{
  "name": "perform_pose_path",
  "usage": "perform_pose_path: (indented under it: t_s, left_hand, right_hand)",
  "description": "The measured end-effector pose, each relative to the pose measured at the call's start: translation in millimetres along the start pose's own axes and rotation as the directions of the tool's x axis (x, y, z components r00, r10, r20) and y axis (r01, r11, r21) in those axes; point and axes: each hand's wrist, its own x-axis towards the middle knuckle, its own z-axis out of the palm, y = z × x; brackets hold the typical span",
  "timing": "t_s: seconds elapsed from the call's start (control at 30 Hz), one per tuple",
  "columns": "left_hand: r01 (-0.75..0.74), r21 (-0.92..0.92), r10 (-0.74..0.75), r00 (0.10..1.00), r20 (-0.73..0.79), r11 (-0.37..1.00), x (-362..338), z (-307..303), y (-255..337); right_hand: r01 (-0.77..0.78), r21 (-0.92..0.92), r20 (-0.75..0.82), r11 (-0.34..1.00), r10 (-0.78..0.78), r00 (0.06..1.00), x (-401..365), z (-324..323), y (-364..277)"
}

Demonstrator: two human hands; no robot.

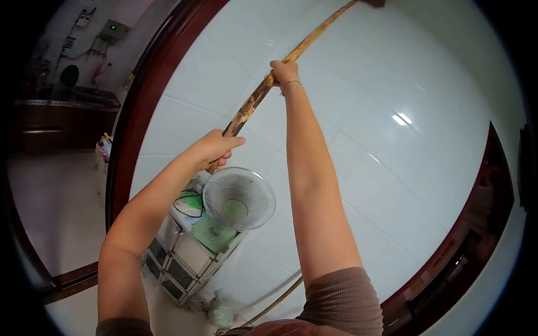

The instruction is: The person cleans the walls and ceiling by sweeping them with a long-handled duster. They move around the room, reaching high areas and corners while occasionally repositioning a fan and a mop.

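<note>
A long wooden pole [249, 109] slants up across the head view in front of the white wall. Its lower part has patchy dark bark, while the upper stretch is bare and yellowish. Something dark at the pole's far end [372, 3] is cut off by the top edge. My left hand [216, 148] is wrapped round the lower end, thumb stretched out to the right. Higher up, my right hand [284, 73] grips the pole with arm extended and a thin bracelet at the wrist.
Below my left hand, a clear ribbed bowl [240, 199] stands on a small drawer cabinet [185, 257] beside a green sheet and a black cable. A dark red door frame [143, 89] rises at left, with a room beyond. A thin stick [277, 302] leans near the floor.
</note>
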Motion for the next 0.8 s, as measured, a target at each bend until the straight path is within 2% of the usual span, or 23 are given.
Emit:
perform_pose_path:
  t_s: [0.13, 0.23, 0.37, 0.5, 0.57, 0.63, 0.7, 0.8]
  left_hand:
    - [0.043, -0.017, -0.043, 0.999, -0.021, 0.999, 3, 3, 6]
    - [0.096, -0.014, -0.096, 0.995, -0.04, 0.995, -7, 6, 16]
    - [0.136, -0.07, -0.139, 0.989, -0.05, 0.988, -18, 9, 15]
    - [0.198, -0.066, -0.202, 0.979, -0.043, 0.978, -61, 0, -8]
    - [0.223, -0.072, -0.227, 0.972, -0.058, 0.972, -87, -6, -47]
    - [0.287, -0.019, -0.287, 0.952, -0.11, 0.958, -115, -12, -81]
    - [0.387, 0.027, -0.378, 0.911, -0.166, 0.922, -150, -23, -107]
    - [0.456, 0.015, -0.45, 0.881, -0.146, 0.89, -203, -46, -136]
  right_hand:
    - [0.054, -0.089, -0.042, 0.995, -0.058, 0.997, 25, 11, 21]
    - [-0.025, -0.064, -0.034, 0.998, 0.023, 0.999, 35, 13, 30]
    - [-0.047, -0.093, 0.016, 0.995, 0.049, 0.999, 30, 20, 33]
    - [0.087, -0.236, -0.009, 0.968, -0.091, 0.996, -39, 35, 19]
    - [0.051, -0.196, -0.063, 0.979, -0.064, 0.996, -91, 51, 25]
    - [0.087, -0.164, -0.053, 0.983, -0.097, 0.994, -137, 71, 49]
    - [-0.059, -0.023, 0.01, 0.998, 0.059, 0.998, -189, 92, 55]
    - [0.136, -0.112, -0.061, 0.984, -0.143, 0.988, -254, 128, 68]
